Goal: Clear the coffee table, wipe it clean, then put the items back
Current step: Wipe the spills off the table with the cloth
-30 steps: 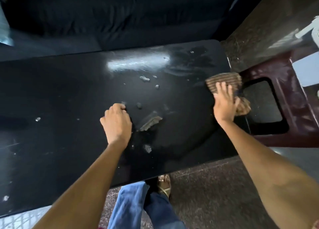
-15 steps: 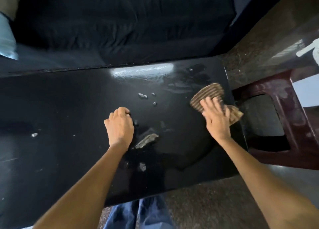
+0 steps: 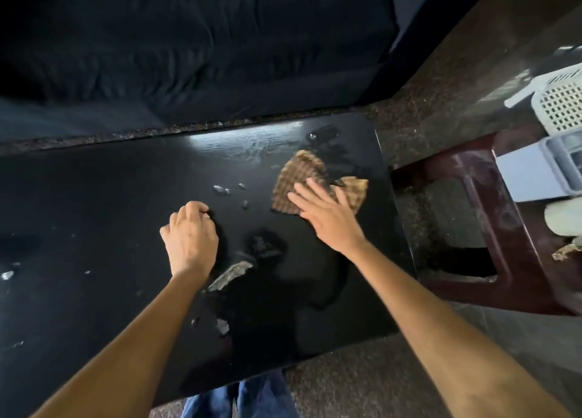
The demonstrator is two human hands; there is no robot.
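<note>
The glossy black coffee table (image 3: 94,216) fills the middle of the view, its right half streaked with wet smears and a few droplets. A brown checked cloth (image 3: 297,178) lies flat near the table's right end. My right hand (image 3: 327,216) presses on the cloth's near edge with the fingers spread flat. My left hand (image 3: 190,238) rests as a loose fist on the table's middle, holding nothing. Chipped pale patches (image 3: 231,274) mark the surface just right of my left wrist.
A dark sofa (image 3: 189,45) runs along the table's far side. A maroon plastic stool (image 3: 491,228) stands right of the table, with a white perforated basket (image 3: 563,105) and a grey container (image 3: 535,171) beyond it. Speckled stone floor surrounds everything; my jeans show below.
My right hand has slid the cloth from the table's right edge leftward and inward across the wet patch. The left hand stayed planted on the table. The camera has tilted up slightly.
</note>
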